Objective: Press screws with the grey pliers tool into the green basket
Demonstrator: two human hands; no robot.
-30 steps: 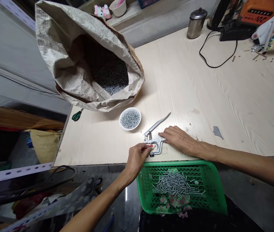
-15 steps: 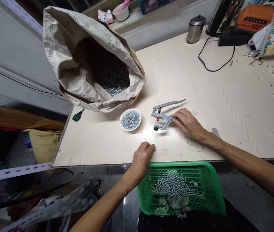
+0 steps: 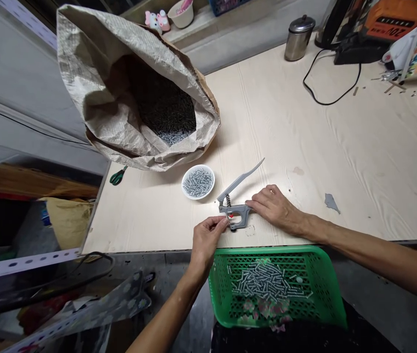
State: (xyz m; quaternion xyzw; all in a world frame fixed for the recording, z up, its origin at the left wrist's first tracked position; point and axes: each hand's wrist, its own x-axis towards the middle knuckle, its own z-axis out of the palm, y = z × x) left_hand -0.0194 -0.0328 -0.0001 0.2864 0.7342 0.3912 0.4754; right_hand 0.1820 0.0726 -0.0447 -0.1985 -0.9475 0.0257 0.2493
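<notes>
Right hand holds the pliers; left hand keeps a narrow grip, contents unclear. Beyond stand a bowl and sack; the basket sits nearer.

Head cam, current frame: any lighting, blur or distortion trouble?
Head view: pliers and right hand fairly clear; inside of the sack mostly dark; its soft shadow on the tabletop; wide-angle stretch toward the edges; detail between left hand and pliers too small to resolve.
</notes>
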